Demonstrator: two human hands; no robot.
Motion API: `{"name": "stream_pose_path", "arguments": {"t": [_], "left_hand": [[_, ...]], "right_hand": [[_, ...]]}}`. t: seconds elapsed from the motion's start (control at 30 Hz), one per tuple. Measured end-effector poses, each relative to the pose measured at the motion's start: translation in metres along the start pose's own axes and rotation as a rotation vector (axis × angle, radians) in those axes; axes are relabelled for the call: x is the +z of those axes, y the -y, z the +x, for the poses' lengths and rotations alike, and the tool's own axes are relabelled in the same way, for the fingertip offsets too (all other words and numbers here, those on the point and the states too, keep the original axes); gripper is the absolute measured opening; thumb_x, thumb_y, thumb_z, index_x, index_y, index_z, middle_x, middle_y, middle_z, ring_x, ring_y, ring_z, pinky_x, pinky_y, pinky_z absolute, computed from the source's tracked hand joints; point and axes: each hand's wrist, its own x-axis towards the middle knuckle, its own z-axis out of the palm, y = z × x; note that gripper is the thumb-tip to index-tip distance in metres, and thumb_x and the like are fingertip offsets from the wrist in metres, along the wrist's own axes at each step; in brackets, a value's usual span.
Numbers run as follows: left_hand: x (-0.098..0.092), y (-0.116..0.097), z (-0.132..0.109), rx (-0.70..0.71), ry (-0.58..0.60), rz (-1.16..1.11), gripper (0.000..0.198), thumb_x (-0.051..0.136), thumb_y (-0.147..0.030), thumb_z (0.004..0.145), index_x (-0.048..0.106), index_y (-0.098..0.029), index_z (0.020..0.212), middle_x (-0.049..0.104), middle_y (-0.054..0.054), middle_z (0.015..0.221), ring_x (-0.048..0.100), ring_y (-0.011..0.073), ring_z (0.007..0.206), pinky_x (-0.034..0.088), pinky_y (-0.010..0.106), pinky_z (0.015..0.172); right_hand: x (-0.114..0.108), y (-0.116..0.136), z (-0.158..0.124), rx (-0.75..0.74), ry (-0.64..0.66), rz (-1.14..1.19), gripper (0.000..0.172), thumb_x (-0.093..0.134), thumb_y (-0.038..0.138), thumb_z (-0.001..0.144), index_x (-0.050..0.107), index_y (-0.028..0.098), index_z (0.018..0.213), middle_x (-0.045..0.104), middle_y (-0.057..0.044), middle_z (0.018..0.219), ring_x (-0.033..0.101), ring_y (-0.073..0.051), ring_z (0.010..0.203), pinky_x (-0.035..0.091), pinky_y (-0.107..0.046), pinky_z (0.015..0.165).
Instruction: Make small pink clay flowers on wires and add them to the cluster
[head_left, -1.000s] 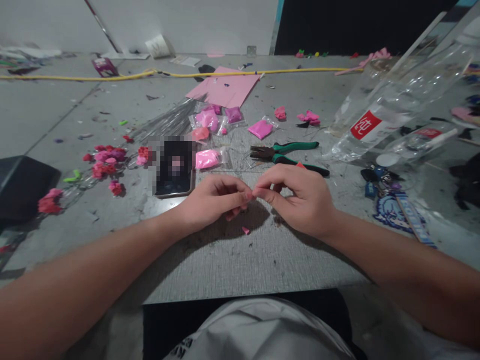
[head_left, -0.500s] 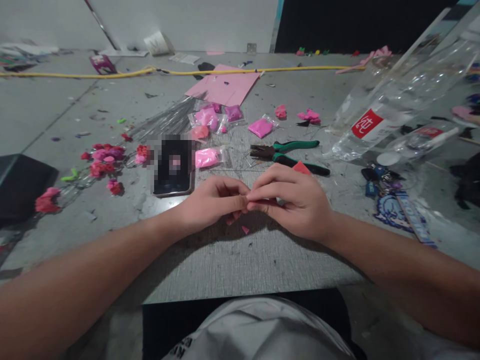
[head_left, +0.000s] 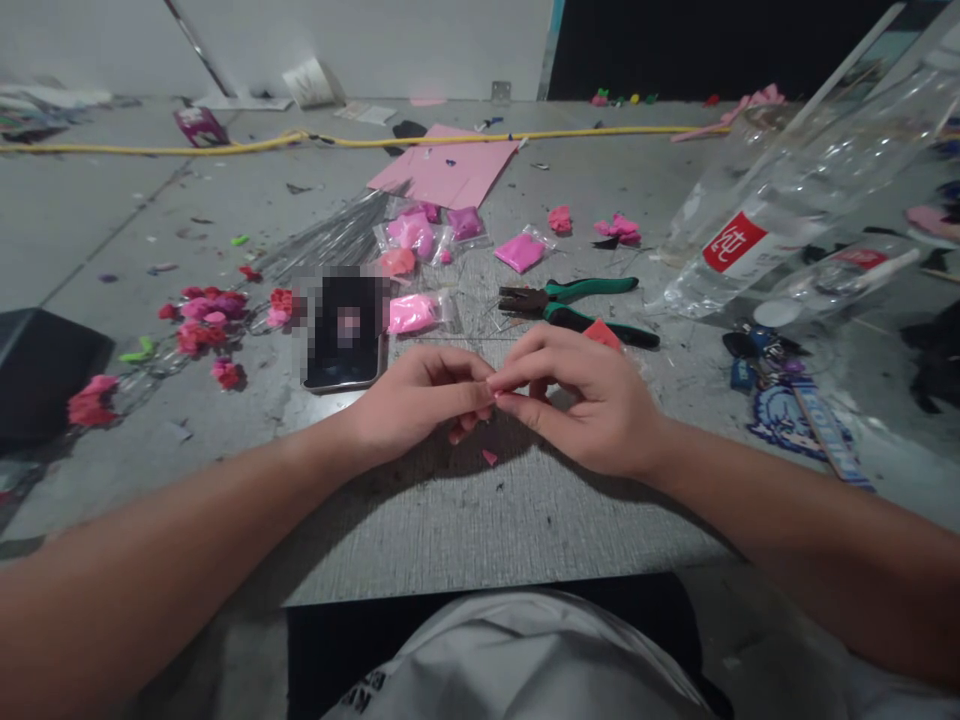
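Observation:
My left hand and my right hand meet fingertip to fingertip above the near part of the table. Both are closed in a pinch around a tiny pink piece of clay, mostly hidden by the fingers. Below them lies a small pink scrap. Just beyond my right hand are green-handled pliers and a flat red piece. A phone, partly pixelated, lies beyond my left hand, beside a bag of pink clay.
Red and pink clay flowers on wires lie at left, near a dark box. Plastic bottles and a keychain occupy the right. Farther back are clay packets, pink paper and a yellow cable.
My right fingers have shifted slightly at the pinch, and a bit more of the pink piece shows between the fingertips. The objects on the table stay where they were.

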Motion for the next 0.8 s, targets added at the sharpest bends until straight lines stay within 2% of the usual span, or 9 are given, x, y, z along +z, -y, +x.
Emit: {"name": "stream_pose_path", "arguments": {"t": [0.1, 0.23, 0.4, 0.57, 0.67, 0.8], "left_hand": [[0.002, -0.001, -0.001, 0.001, -0.019, 0.007, 0.013, 0.072, -0.019, 0.091, 0.075, -0.015, 0.079, 0.061, -0.002, 0.061, 0.056, 0.0061, 0.05, 0.046, 0.015, 0.046], [0.004, -0.003, -0.001, 0.013, -0.023, 0.016, 0.012, 0.074, -0.019, 0.089, 0.074, -0.014, 0.078, 0.061, -0.002, 0.059, 0.056, 0.006, 0.049, 0.047, 0.014, 0.045], [0.003, -0.006, -0.001, 0.043, -0.018, 0.079, 0.006, 0.077, -0.016, 0.083, 0.073, -0.014, 0.078, 0.061, -0.004, 0.057, 0.054, 0.0057, 0.047, 0.047, 0.014, 0.043], [0.008, -0.013, -0.006, 0.078, -0.024, 0.248, 0.011, 0.076, -0.015, 0.081, 0.07, -0.014, 0.072, 0.061, -0.005, 0.054, 0.052, 0.0054, 0.041, 0.042, 0.013, 0.039], [0.01, -0.014, -0.007, 0.157, -0.02, 0.357, 0.013, 0.074, -0.013, 0.08, 0.068, -0.014, 0.068, 0.062, -0.004, 0.054, 0.054, 0.0057, 0.044, 0.04, 0.013, 0.042], [0.001, -0.009, 0.0, 0.373, -0.013, 0.566, 0.011, 0.074, -0.014, 0.081, 0.07, -0.014, 0.07, 0.067, -0.001, 0.06, 0.057, 0.0074, 0.052, 0.042, 0.016, 0.049]], "right_hand": [[0.001, 0.0, 0.001, 0.061, -0.021, 0.041, 0.009, 0.076, 0.018, 0.092, 0.075, 0.02, 0.1, 0.07, -0.003, 0.094, 0.065, -0.013, 0.079, 0.053, -0.024, 0.059], [-0.001, -0.001, 0.001, 0.152, -0.007, 0.121, 0.009, 0.081, 0.023, 0.09, 0.076, 0.02, 0.097, 0.071, -0.003, 0.093, 0.066, -0.013, 0.081, 0.053, -0.024, 0.061], [-0.003, -0.002, 0.002, 0.374, 0.029, 0.236, 0.017, 0.088, 0.026, 0.082, 0.078, 0.02, 0.094, 0.074, -0.003, 0.09, 0.069, -0.015, 0.08, 0.05, -0.024, 0.058], [-0.002, -0.001, 0.004, 0.563, 0.059, 0.447, 0.029, 0.097, 0.025, 0.069, 0.077, 0.018, 0.089, 0.075, -0.001, 0.082, 0.069, -0.014, 0.074, 0.054, -0.025, 0.062], [-0.001, 0.0, 0.006, 0.64, 0.094, 0.561, 0.032, 0.098, 0.025, 0.067, 0.075, 0.018, 0.087, 0.071, 0.002, 0.078, 0.064, -0.011, 0.067, 0.051, -0.023, 0.059], [-0.005, 0.0, 0.009, 0.714, 0.123, 0.789, 0.03, 0.095, 0.028, 0.072, 0.069, 0.019, 0.086, 0.065, 0.006, 0.072, 0.053, -0.006, 0.054, 0.041, -0.021, 0.048]]}}
